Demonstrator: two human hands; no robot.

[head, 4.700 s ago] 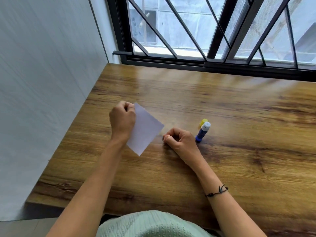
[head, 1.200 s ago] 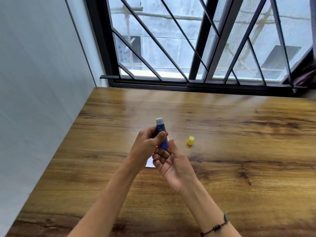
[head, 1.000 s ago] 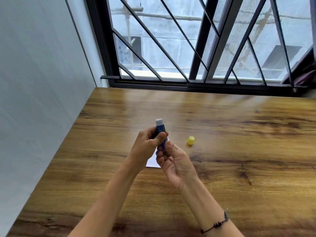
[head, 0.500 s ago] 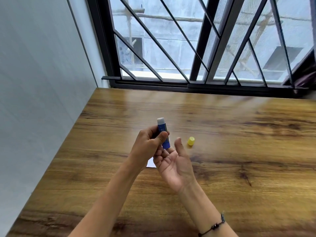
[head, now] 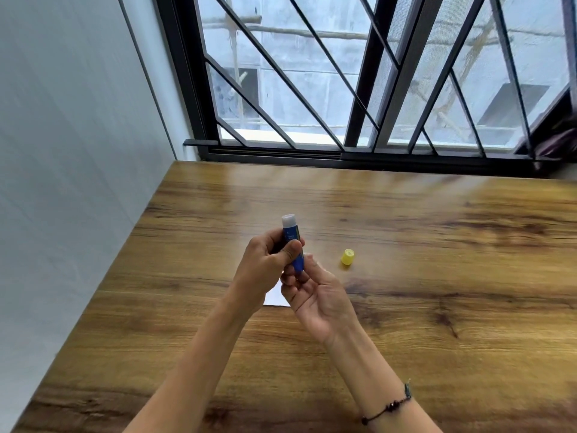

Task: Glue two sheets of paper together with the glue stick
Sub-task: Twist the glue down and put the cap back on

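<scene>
Left hand (head: pixel 265 270) grips uncapped blue glue stick (head: pixel 292 237) upright; label print illegible. Right hand (head: pixel 315 295) fingertips pinch its base. Yellow cap (head: pixel 347 256) mid-table (head: pixel 437 276).

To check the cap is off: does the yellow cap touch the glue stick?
Apart. The head view shows bare table between the yellow cap and the glue stick.

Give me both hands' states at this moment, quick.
Left hand: closed around the blue glue stick, held upright, cap off.
Right hand: palm up, fingers curled at the stick's lower end; whether it grips cannot be told.
</scene>
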